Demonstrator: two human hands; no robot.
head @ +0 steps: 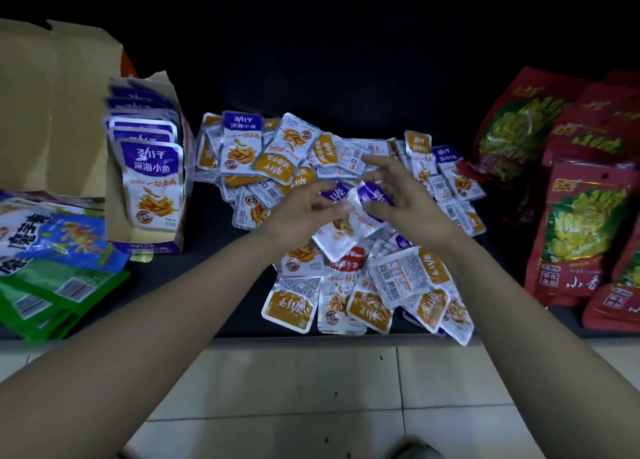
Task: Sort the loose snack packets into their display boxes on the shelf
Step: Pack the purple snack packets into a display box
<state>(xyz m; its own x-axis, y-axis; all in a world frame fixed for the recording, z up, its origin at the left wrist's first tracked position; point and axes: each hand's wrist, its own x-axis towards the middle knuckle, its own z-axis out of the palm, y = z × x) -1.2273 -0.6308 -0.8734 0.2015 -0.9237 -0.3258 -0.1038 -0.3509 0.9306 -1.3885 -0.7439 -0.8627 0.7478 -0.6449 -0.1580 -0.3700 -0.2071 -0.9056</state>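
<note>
Tiled floor (pixel 304 382) lies nearest, at 6 o'clock; 2 bare forearms cross it to the shelf (pixel 207 296). Left hand (pixel 304 206) and right hand (pixel 405 195) meet over the loose packets (pixel 346 161) at centre, fingers pinching the held packets (pixel 374 195), seemingly 2, purple-topped; blur hides the exact grip. Judged light, limp, slick foil sachets, best taken by the flat sealed edge, not the filled middle. Count: 1 display box (pixel 152 247) at 9 o'clock, about 7 packets upright inside; loose heap overlapped, at least 30; red bags (pixel 581 223) at 3 o'clock, at least 4.
</note>
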